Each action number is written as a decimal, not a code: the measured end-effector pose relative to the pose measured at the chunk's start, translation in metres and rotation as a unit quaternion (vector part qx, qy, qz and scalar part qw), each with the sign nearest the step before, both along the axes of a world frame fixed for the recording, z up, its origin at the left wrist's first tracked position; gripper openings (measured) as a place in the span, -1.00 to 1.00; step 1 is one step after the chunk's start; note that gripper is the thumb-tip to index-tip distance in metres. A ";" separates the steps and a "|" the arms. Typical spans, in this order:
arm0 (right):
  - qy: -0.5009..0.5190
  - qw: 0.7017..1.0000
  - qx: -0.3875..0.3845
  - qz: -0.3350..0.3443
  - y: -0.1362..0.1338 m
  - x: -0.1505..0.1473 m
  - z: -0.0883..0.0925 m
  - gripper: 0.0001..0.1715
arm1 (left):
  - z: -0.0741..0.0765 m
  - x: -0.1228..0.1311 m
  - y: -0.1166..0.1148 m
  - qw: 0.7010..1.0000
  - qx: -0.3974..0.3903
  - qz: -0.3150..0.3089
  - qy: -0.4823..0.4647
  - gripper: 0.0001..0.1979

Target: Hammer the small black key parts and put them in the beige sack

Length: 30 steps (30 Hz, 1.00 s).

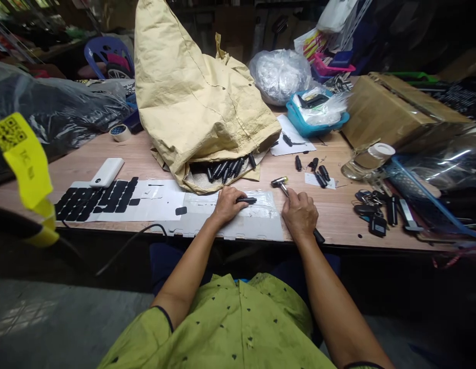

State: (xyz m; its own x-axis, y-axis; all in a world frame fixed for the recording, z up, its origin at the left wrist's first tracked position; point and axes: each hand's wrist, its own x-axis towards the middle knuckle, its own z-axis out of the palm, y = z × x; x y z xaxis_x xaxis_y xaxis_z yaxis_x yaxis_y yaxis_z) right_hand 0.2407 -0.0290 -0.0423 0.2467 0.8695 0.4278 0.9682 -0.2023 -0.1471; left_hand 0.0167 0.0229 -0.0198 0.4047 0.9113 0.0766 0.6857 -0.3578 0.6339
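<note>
My left hand (227,205) is closed on one end of a small black cylinder (248,200), which lies flat over a clear plastic-covered pad (261,220) at the table's front edge. To the right, my right hand (300,212) wraps round the handle of a small hammer (279,182). The hammer's head, with a yellowish face, points away from me, and its black grip end shows below the hand. Behind my left hand, several black cylinders (226,170) spill from the mouth of a large tan paper sack (199,97).
Black stickers (87,200) on white sheets and a white power bank (107,172) lie left. A tape roll (120,133) is behind them. Right are loose black pieces (322,174), a clear bottle (366,161), keys (370,210), a blue basket (299,120) and a cardboard box (391,110).
</note>
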 end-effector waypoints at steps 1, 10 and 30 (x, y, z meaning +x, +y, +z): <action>0.004 1.000 -0.001 0.001 0.001 0.001 0.000 -0.59 | -0.002 -0.001 0.001 1.000 0.001 0.001 -0.005 -0.81; 0.142 0.985 0.085 0.057 -0.016 -0.009 0.016 -0.50 | -0.013 0.000 0.005 0.999 0.015 0.007 -0.041 -0.85; 0.192 0.958 -0.003 0.213 -0.046 -0.054 0.011 -0.50 | -0.017 0.006 0.008 0.998 0.005 0.016 -0.067 -0.86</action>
State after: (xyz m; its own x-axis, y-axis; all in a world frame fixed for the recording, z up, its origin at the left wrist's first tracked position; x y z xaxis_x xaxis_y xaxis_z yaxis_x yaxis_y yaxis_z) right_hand 0.1864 -0.0753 -0.0313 0.0065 0.9286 0.3710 0.8378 0.1975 -0.5090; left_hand 0.0222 0.0306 -0.0363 0.3610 0.9225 0.1364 0.6065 -0.3433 0.7172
